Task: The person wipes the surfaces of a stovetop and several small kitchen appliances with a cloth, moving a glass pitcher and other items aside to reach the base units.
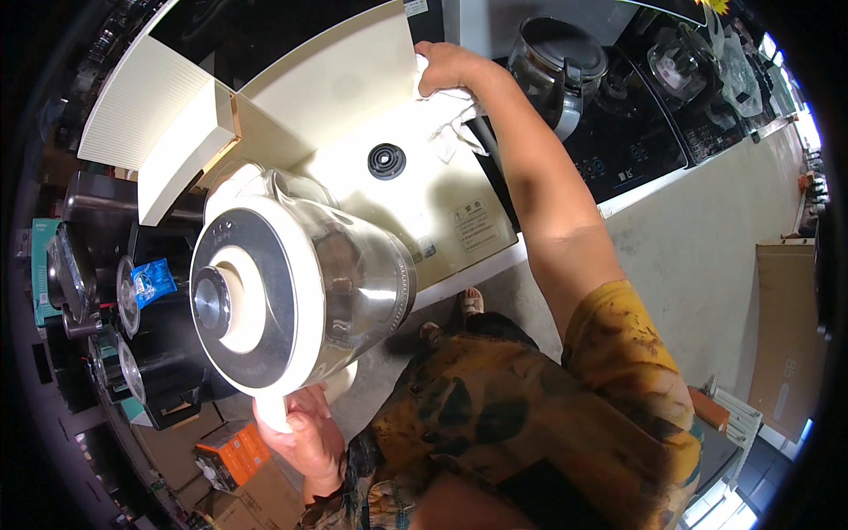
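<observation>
My left hand (305,437) is closed round the cream handle of a glass kettle (358,278), which is tilted with its cream-and-black lid toward me. Its metal base band faces right. Behind it stands a cream tea-machine body (424,234) with a round black connector (386,162) on its flat, brightly lit surface. My right hand (450,69) reaches out to that machine's far right corner, its fingers closed on a white cloth (452,115). Part of the cloth hangs over the machine's right edge. The kettle hides the left part of the machine's surface.
On the right, another glass kettle (558,62) rests on a black glossy appliance (627,132). Dark appliances and a blue packet (154,281) line the left. An orange box (234,453) lies low at the left, and a large brown carton (786,336) stands far right.
</observation>
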Demonstrator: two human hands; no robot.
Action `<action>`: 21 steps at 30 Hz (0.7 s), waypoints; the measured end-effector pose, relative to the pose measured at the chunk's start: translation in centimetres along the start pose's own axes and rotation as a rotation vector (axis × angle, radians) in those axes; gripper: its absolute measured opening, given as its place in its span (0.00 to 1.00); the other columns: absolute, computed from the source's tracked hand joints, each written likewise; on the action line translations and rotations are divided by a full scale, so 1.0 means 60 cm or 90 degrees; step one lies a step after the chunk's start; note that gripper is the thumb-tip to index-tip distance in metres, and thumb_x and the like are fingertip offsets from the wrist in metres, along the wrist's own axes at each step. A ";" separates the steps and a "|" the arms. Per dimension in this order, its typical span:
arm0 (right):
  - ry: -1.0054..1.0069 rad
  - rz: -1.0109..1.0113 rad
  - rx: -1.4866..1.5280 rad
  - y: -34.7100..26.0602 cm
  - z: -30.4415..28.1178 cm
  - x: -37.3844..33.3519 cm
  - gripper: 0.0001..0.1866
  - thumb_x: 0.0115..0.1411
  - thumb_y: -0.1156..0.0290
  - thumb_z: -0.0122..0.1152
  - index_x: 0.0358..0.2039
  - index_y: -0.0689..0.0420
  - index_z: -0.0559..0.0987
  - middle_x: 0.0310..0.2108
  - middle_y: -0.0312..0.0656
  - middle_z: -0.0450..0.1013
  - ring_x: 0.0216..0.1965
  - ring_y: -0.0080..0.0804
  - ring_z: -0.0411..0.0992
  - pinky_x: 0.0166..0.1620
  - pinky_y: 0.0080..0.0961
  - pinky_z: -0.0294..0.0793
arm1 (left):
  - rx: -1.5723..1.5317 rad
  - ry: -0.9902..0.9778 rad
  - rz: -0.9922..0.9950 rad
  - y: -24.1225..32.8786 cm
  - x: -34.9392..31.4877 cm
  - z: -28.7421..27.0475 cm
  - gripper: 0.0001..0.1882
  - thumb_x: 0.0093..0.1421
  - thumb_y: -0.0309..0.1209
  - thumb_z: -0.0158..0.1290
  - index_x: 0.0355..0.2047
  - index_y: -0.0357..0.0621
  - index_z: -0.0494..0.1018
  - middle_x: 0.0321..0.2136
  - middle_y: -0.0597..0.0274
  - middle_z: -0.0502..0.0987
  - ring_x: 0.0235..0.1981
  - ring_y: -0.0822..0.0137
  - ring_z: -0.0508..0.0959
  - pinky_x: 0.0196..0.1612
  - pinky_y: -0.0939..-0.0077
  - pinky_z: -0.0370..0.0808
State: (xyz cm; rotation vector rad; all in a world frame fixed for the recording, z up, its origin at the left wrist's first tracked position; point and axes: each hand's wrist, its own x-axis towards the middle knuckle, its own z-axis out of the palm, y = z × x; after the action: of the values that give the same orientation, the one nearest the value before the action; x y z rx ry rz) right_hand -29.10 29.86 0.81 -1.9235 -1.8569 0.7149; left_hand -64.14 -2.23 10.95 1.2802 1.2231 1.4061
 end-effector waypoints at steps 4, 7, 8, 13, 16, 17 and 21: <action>-0.025 0.019 0.004 -0.013 0.000 -0.022 0.46 0.34 0.69 0.68 0.61 0.56 0.68 0.49 0.51 0.75 0.48 0.43 0.76 0.49 0.31 0.75 | 0.011 0.014 -0.008 0.000 -0.001 -0.002 0.36 0.60 0.51 0.58 0.50 0.30 0.61 0.18 0.69 0.61 0.20 0.74 0.63 0.32 0.73 0.66; 0.004 0.037 -0.064 -0.025 0.000 -0.068 0.43 0.36 0.69 0.68 0.59 0.54 0.70 0.46 0.49 0.76 0.47 0.43 0.76 0.49 0.31 0.75 | 0.008 0.009 -0.004 -0.005 0.004 -0.004 0.36 0.60 0.51 0.58 0.51 0.30 0.61 0.19 0.69 0.61 0.20 0.74 0.63 0.34 0.72 0.67; -0.003 0.030 -0.059 -0.035 0.002 -0.088 0.41 0.37 0.70 0.68 0.58 0.53 0.71 0.45 0.49 0.77 0.46 0.43 0.76 0.49 0.31 0.74 | 0.004 0.008 -0.004 -0.006 0.003 -0.006 0.36 0.60 0.51 0.58 0.51 0.31 0.61 0.19 0.69 0.61 0.20 0.74 0.63 0.34 0.72 0.67; -0.038 -0.052 -0.153 -0.075 0.007 -0.170 0.30 0.42 0.74 0.65 0.51 0.45 0.76 0.42 0.42 0.78 0.46 0.42 0.75 0.49 0.32 0.73 | -0.005 -0.010 -0.001 -0.004 0.004 -0.008 0.35 0.60 0.51 0.57 0.51 0.30 0.61 0.19 0.70 0.61 0.20 0.74 0.62 0.35 0.71 0.67; 0.166 -0.253 -0.184 -0.073 0.038 -0.157 0.28 0.44 0.76 0.63 0.49 0.45 0.77 0.42 0.38 0.77 0.45 0.40 0.73 0.50 0.33 0.70 | 0.000 -0.022 0.004 -0.001 0.006 -0.006 0.34 0.61 0.50 0.57 0.50 0.30 0.61 0.18 0.70 0.60 0.20 0.74 0.62 0.34 0.71 0.67; 0.244 -0.343 -0.176 -0.069 0.051 -0.149 0.28 0.44 0.77 0.63 0.49 0.45 0.78 0.43 0.36 0.77 0.45 0.39 0.72 0.50 0.33 0.69 | 0.003 -0.021 0.009 -0.002 0.008 -0.004 0.34 0.61 0.50 0.56 0.50 0.30 0.61 0.18 0.70 0.60 0.20 0.74 0.62 0.34 0.71 0.67; 0.118 -0.219 -0.195 -0.092 0.094 -0.148 0.26 0.47 0.79 0.57 0.49 0.47 0.79 0.47 0.33 0.75 0.45 0.43 0.70 0.50 0.37 0.67 | -0.011 -0.019 0.024 -0.004 0.010 -0.006 0.32 0.62 0.48 0.56 0.50 0.31 0.61 0.19 0.71 0.60 0.20 0.74 0.62 0.35 0.71 0.67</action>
State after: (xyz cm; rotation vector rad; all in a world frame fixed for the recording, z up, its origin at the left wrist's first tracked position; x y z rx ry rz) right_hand -36.92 20.88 0.43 -1.6975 -2.1948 0.1476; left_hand -64.57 -1.67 10.84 1.3137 1.1698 1.4178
